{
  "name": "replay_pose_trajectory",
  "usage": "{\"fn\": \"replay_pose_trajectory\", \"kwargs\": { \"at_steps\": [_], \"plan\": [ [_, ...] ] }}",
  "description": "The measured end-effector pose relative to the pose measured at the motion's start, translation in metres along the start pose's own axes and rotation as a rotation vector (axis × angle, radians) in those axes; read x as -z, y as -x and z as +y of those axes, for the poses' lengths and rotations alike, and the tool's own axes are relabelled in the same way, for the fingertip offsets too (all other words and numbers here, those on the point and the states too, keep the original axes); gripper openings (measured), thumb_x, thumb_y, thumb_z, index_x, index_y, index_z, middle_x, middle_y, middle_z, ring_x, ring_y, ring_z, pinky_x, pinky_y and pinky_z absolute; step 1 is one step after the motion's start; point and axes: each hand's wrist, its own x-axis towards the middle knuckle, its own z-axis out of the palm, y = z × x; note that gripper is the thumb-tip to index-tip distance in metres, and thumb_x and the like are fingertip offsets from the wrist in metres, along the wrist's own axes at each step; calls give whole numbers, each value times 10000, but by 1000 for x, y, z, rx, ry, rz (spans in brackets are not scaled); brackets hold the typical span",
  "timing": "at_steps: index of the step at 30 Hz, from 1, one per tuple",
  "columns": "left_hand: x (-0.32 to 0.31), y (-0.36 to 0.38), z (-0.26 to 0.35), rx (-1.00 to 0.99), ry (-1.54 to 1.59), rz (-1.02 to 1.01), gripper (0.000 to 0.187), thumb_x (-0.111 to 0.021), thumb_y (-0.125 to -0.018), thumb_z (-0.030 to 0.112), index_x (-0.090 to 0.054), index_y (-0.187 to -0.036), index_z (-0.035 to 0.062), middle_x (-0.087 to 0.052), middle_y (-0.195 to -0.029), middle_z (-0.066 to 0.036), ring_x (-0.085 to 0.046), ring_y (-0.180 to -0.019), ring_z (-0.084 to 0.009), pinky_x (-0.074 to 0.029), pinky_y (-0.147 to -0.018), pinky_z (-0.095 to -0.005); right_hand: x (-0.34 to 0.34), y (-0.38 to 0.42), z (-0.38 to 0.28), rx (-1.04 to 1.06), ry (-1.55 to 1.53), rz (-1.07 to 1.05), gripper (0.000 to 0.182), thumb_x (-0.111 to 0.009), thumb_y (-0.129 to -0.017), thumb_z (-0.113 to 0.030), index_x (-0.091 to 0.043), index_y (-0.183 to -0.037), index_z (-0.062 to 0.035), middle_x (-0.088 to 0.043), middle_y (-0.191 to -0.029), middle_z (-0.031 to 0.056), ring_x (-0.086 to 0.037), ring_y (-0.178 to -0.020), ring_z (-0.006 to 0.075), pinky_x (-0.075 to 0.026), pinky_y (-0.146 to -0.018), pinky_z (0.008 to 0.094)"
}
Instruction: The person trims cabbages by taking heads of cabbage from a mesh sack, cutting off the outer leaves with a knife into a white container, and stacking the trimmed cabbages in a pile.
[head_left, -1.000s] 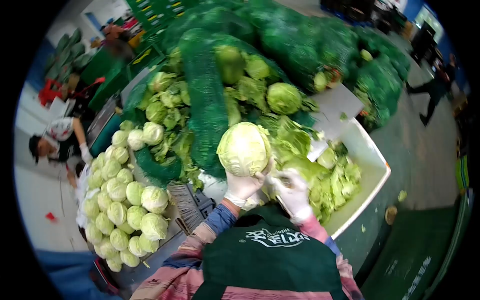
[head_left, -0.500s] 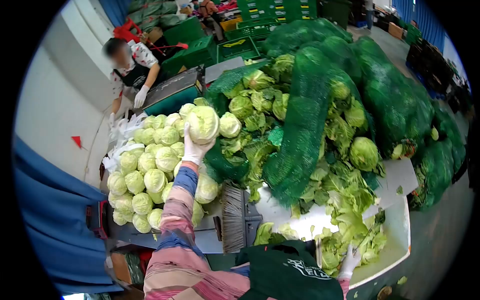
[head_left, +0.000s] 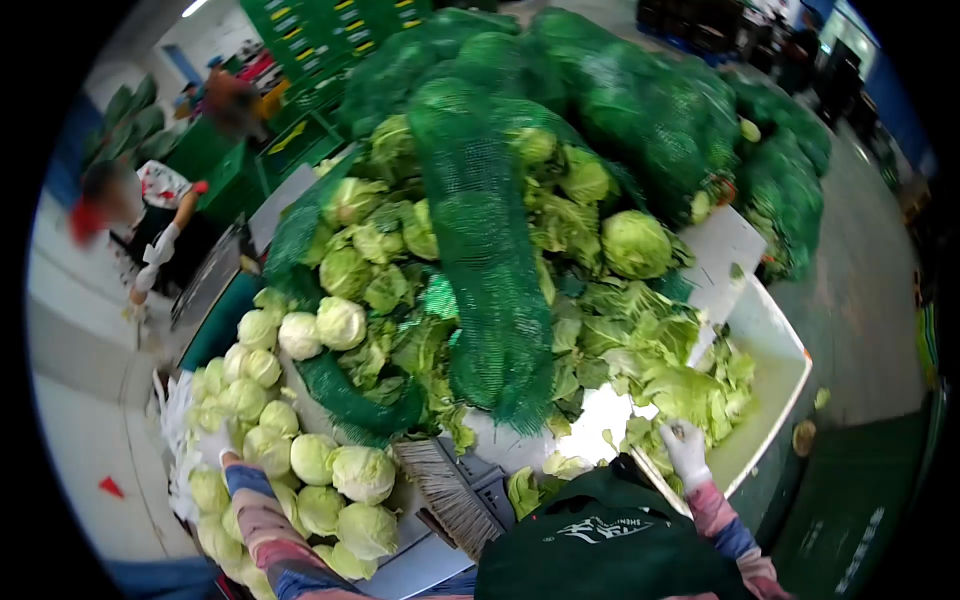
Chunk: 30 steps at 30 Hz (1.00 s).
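Note:
My left hand [head_left: 212,441], in a white glove, rests among the pale trimmed cabbages [head_left: 243,399] heaped at the left. Its fingers are blurred and partly hidden, so whether it grips a cabbage cannot be told. My right hand [head_left: 686,452], also gloved, is closed beside the loose green outer leaves [head_left: 645,340] at the near end of a white bin [head_left: 765,420]. What it holds, if anything, is hidden. Untrimmed cabbages [head_left: 637,245] spill out of a green mesh sack [head_left: 478,250] in the middle.
A grey brush [head_left: 450,490] lies between the cabbage pile and my dark apron [head_left: 620,540]. Full green mesh sacks [head_left: 640,120] are stacked at the back. A co-worker [head_left: 150,225] in white gloves stands at the far left, near green crates [head_left: 215,170].
My left hand, which held a trimmed cabbage up over the pile, has come down and left into the pile. My view has turned right. My right hand stays by the leaves.

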Motion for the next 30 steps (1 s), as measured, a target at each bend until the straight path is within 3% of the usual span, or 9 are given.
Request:
{"fn": "replay_pose_trajectory", "kwargs": {
  "at_steps": [2, 6, 10, 11, 12, 19, 22, 25, 30],
  "plan": [
    [27, 13, 31, -24, 115, -10, 791, -758, -697, 416, -480, -1375, 116, -551, -1314, -186, -550, -1152, -374, -412, -1002, -428, -5, -2, -15, -53, -14, -41, 204, -673, -864, -158, -657, -938, 32, -629, -715, 43, -557, -548, 83, -438, -491, 235],
    [107, 168, 212, -805, 1097, -94, 426, -647, -851, 106, -565, -1260, 19, -613, -1220, -111, -592, -1049, -249, -446, -923, -331, -30, -21, -18, 407, 217, -100, 280, -662, -882, -176, -641, -1068, 33, -675, -790, 92, -623, -563, 150, -511, -568, 307],
    [205, 388, 342, -1345, 1200, -657, 391, -628, -879, 135, -589, -1261, 61, -623, -1248, -123, -612, -1111, -210, -475, -964, -330, -44, -61, -15, -234, -45, -303, 345, -595, -930, -153, -559, -1222, 27, -672, -749, 120, -594, -458, 156, -480, -450, 292],
    [222, 431, 363, -1041, 1252, -1209, 375, -629, -885, 180, -608, -1238, 57, -638, -1226, -121, -602, -1135, -233, -450, -996, -346, -40, -72, -7, -237, -30, -306, 334, -591, -933, -149, -558, -1209, 36, -665, -737, 115, -587, -452, 158, -479, -440, 292],
    [192, 462, 394, -1141, 1358, -1213, 364, -625, -887, 197, -616, -1215, 39, -638, -1222, -134, -593, -1152, -272, -437, -1007, -345, -32, -79, 2, -241, -13, -314, 324, -587, -936, -145, -556, -1197, 45, -658, -725, 110, -580, -445, 159, -478, -430, 292],
    [83, 405, 441, -1128, 995, -145, 273, -676, -841, 191, -599, -955, -45, -652, -865, -190, -634, -802, -301, -500, -745, -354, 65, -76, 108, -531, -310, 285, 280, -567, -951, -272, -544, -1090, -30, -661, -703, 107, -558, -404, 169, -392, -344, 284],
    [103, 394, 438, -772, 621, -748, 637, -716, -791, 463, -564, -1126, -56, -584, -1190, -271, -569, -1122, -360, -443, -924, -368, 105, -69, 130, -431, -252, 337, 282, -572, -951, -262, -564, -1092, -18, -661, -714, 92, -538, -400, 130, -366, -335, 253],
    [50, 401, 439, -637, 727, -851, 872, -695, -764, 565, -449, -1312, -67, -497, -1333, -280, -487, -1251, -356, -381, -1028, -338, 106, -64, 105, -339, -235, 302, 307, -572, -952, -264, -567, -1138, -20, -665, -742, 92, -532, -410, 121, -355, -338, 247],
    [131, 461, 414, -1041, 648, -835, 771, -724, -754, 535, -512, -1261, -6, -571, -1231, -239, -549, -1157, -339, -417, -1002, -377, 68, -58, 63, -199, -326, 156, 326, -582, -943, -214, -566, -1190, 0, -670, -776, 89, -543, -467, 109, -393, -400, 225]
  ]
}}
